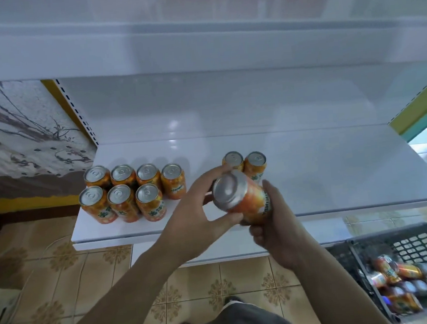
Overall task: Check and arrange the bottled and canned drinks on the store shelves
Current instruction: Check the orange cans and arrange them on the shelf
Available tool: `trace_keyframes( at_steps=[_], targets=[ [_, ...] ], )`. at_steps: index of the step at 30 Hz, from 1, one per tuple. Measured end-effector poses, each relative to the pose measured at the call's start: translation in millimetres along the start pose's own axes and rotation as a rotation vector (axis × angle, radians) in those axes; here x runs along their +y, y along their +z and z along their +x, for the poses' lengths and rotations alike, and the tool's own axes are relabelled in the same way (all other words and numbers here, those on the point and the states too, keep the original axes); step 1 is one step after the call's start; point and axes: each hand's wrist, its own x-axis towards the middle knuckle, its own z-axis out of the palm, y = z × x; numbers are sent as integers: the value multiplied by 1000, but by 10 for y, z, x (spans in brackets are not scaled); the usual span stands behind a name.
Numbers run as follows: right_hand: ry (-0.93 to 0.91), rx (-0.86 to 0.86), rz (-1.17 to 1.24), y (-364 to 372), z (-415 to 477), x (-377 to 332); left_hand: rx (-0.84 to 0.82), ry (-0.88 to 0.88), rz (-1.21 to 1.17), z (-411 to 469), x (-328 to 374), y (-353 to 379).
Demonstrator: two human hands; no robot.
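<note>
Shelf (337,176): 9 cans (146,193) — held can (241,198): 1 — L hand (196,210) + R hand (280,231).

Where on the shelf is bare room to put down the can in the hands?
The orange can fits best on the wide bare shelf right of the two-can pair. A smaller gap lies in front of the fourth back-row can. The seven-can block is crowded.

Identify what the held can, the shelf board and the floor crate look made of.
Held can: metal, likely aluminium; bare silvery matte end, printed orange wall. Shelf board: white, glossy, reflects light spots; painted metal or laminate, can't tell. Floor crate: dark plastic by the look, moulded lattice of holes.
</note>
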Motion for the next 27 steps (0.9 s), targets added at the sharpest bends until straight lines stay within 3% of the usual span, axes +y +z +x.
trace_keyframes(
  at_steps=[2, 4, 6, 8, 17, 27],
  targets=[
    [-134, 211, -260, -221, 95, -115, 48, -83, 73, 102, -104, 138],
    [-271, 373, -706, -453, 209, -254, 67, -146, 100, 211, -191, 285],
    [-342, 437, -1163, -627, 346, -410, 78, -222, 101, 336, -236, 408],
    [-342, 412, -1415, -769, 557, -545, 109, -300, 126, 450, -271, 506],
    [-332, 373, -1527, -1135, 1485, -914, 213, -509, 311, 674, -441, 707],
    [-292, 350, -1596, -1045, 1632, -1019, 131, -574, 448, 784, -605, 594]
  ],
)
